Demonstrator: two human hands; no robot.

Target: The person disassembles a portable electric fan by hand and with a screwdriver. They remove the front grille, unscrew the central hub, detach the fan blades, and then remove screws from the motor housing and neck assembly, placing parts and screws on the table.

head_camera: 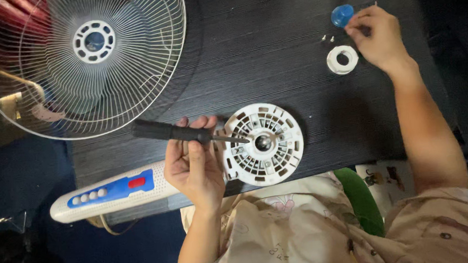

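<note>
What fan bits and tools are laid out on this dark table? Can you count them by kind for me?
Wire fan guard: 1
White motor housing with control stem: 1
Screwdriver, in the left hand: 1
White ring nut: 1
Blue cap, by the right hand: 1
Small screws: 2
Total: 7

No pkgs, signs or screens in view. Closest thing to a label: the blue control strip [112, 190] w/ pale round buttons and a red oval, running along the white fan stand [85, 202] at lower left, next to the dark table edge.
</note>
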